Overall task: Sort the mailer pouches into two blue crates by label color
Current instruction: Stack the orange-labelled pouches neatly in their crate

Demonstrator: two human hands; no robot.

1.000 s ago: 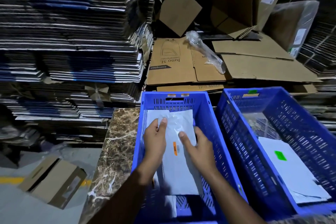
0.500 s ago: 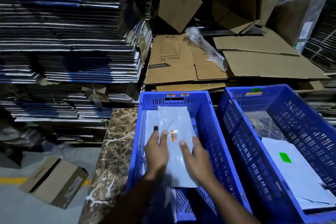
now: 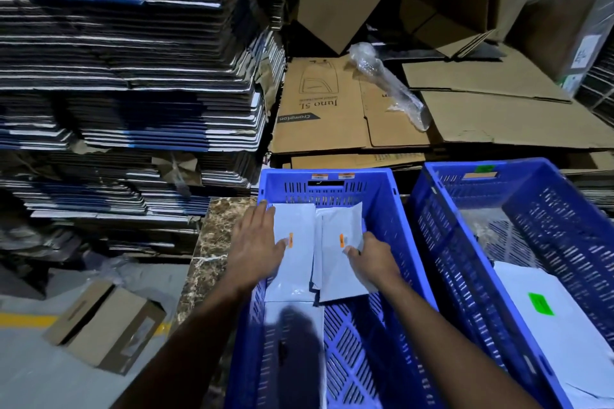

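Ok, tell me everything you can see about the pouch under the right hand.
The right-hand pouch is a pale grey-white plastic mailer, smooth and slightly glossy, lying flat and slightly tilted in the left blue crate. A small orange label sits near its middle. It overlaps the neighbouring pouch. The right hand grips its right edge, thumb beside the label.

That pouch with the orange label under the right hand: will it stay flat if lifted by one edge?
Probably not. The pouch looks like thin, wrinkled plastic film, so it likely droops. It lies flat, so it is probably light. Its glossy sheen suggests it may slide over the pouch beneath.
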